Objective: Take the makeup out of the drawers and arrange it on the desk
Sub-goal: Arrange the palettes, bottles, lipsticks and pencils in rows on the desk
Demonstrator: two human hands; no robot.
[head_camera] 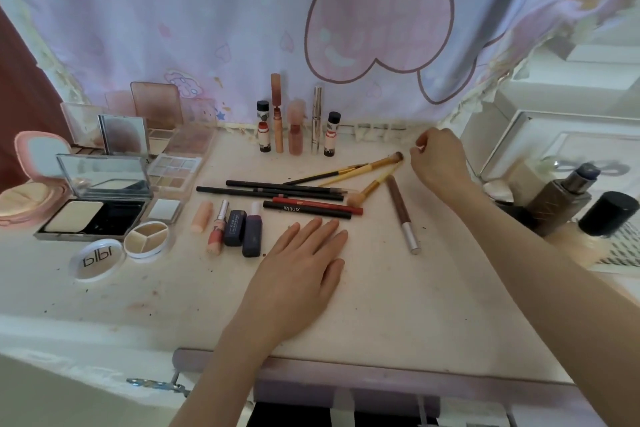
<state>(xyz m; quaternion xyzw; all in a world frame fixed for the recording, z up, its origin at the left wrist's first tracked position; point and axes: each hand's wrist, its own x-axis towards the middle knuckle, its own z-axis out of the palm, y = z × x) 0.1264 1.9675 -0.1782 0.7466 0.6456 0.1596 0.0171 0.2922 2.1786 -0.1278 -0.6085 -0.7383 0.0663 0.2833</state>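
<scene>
Already your makeup is sorted by kind on the desk [398,305] — pencils [277,189] together. Your left hand [301,267] rests flat, empty; your right hand [438,158] curls loosely beside the brushes [367,168], apparently holding nothing.

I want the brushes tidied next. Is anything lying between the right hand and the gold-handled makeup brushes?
Nothing visible. The right hand hovers with fingers curled beside the bristle tip of the gold-handled makeup brushes, with only bare white desk between. The brown pencil with silver cap lies nearer the person, off that path.
</scene>
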